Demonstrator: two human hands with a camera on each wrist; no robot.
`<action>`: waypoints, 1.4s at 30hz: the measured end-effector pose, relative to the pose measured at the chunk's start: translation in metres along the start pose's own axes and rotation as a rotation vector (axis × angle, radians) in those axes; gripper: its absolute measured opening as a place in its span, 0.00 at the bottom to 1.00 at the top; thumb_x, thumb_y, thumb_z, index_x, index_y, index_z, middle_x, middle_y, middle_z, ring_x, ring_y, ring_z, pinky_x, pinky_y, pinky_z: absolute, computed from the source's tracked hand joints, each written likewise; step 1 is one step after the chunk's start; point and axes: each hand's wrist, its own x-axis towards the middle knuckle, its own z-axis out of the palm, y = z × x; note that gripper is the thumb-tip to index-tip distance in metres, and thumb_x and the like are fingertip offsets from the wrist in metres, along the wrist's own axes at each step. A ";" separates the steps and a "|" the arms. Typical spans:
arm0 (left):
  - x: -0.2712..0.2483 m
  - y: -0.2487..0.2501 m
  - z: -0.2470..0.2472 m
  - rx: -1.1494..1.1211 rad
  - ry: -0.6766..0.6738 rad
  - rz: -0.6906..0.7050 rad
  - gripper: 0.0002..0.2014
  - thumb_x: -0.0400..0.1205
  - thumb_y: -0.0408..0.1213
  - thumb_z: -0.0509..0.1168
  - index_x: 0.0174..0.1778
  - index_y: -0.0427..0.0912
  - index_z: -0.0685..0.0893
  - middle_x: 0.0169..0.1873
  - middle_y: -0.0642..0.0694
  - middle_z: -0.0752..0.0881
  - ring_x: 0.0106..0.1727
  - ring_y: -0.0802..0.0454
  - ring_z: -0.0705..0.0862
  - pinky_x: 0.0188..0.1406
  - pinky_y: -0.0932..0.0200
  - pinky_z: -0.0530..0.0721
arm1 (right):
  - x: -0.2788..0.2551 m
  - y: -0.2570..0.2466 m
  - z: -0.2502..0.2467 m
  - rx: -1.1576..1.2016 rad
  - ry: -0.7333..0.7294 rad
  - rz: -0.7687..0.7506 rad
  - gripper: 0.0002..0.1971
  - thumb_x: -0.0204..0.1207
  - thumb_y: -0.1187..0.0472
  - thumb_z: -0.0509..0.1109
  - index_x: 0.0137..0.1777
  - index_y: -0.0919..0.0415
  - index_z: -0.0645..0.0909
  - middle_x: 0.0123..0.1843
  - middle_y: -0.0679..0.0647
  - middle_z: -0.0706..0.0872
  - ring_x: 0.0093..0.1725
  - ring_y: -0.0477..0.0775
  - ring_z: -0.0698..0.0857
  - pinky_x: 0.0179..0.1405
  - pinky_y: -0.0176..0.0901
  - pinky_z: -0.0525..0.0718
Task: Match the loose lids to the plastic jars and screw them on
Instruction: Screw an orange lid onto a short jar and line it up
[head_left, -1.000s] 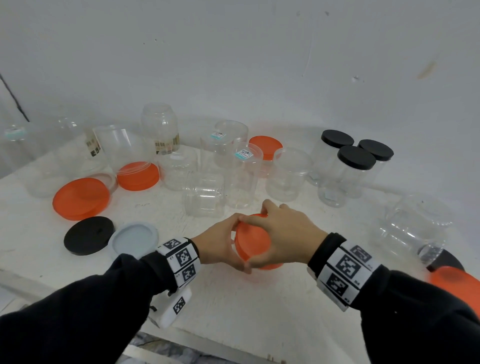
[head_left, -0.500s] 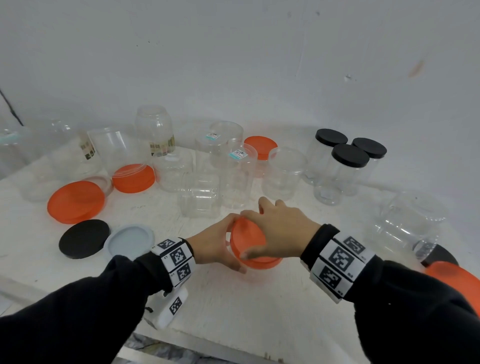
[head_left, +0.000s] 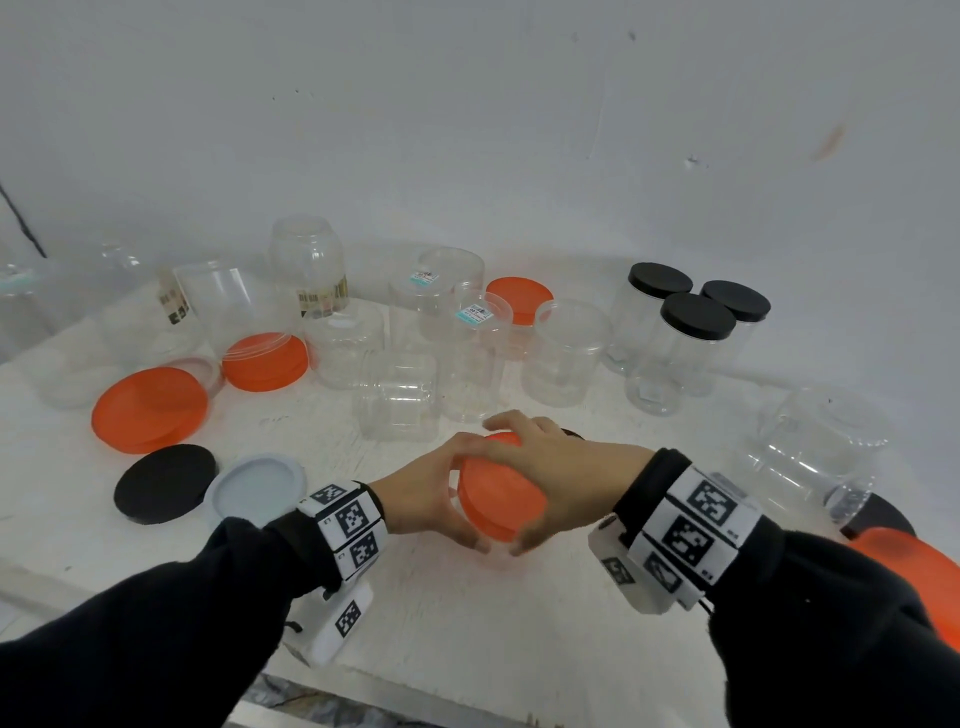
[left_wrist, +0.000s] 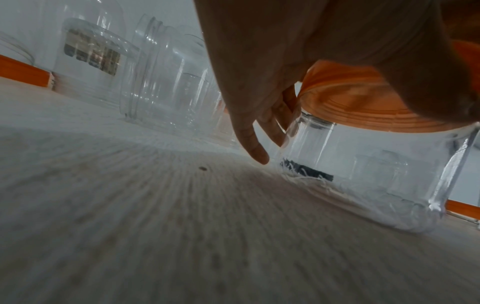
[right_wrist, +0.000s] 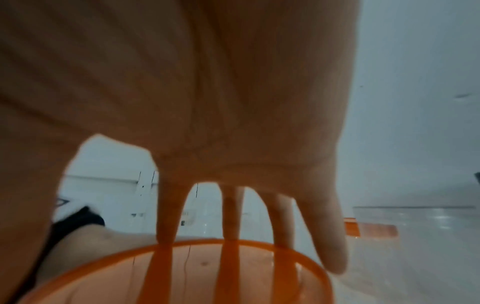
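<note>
A small clear jar (left_wrist: 363, 174) stands on the white table (head_left: 467, 623) near the front middle, with an orange lid (head_left: 501, 493) sitting on its mouth. My left hand (head_left: 431, 491) holds the jar from the left; in the left wrist view its fingers (left_wrist: 255, 148) lie down the jar's side. From above, my right hand (head_left: 545, 478) grips the orange lid (right_wrist: 207, 267), fingers spread over the far rim and thumb at the near rim. The head view hides the jar body behind both hands.
Loose lids lie at the left: a large orange lid (head_left: 150, 408), a black lid (head_left: 165, 482) and a pale grey lid (head_left: 257, 486). Several open clear jars (head_left: 397, 392) crowd the back. Three black-capped jars (head_left: 696, 317) stand back right. A jar (head_left: 810, 452) lies at the right.
My right hand has turned on the orange lid, and its wrist has swung round toward me. The left hand stays on the jar in the same spot.
</note>
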 end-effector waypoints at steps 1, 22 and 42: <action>0.000 0.000 0.000 -0.007 -0.002 -0.006 0.48 0.59 0.34 0.84 0.70 0.53 0.63 0.64 0.58 0.73 0.65 0.57 0.76 0.60 0.62 0.80 | -0.001 0.001 -0.002 -0.018 -0.037 -0.032 0.47 0.64 0.47 0.79 0.77 0.31 0.52 0.78 0.46 0.52 0.75 0.57 0.57 0.68 0.62 0.74; -0.002 -0.001 0.001 0.022 0.006 -0.005 0.48 0.58 0.38 0.84 0.70 0.56 0.64 0.65 0.59 0.75 0.66 0.62 0.75 0.61 0.65 0.76 | 0.000 -0.007 0.010 -0.104 0.121 0.086 0.47 0.63 0.32 0.72 0.79 0.37 0.51 0.72 0.55 0.62 0.68 0.62 0.68 0.59 0.55 0.78; -0.004 0.005 0.002 0.005 -0.008 -0.028 0.47 0.58 0.36 0.84 0.71 0.54 0.66 0.62 0.58 0.77 0.63 0.59 0.78 0.61 0.62 0.80 | -0.002 0.006 0.007 -0.113 0.089 -0.023 0.46 0.58 0.35 0.78 0.73 0.26 0.56 0.72 0.47 0.62 0.62 0.55 0.69 0.56 0.55 0.82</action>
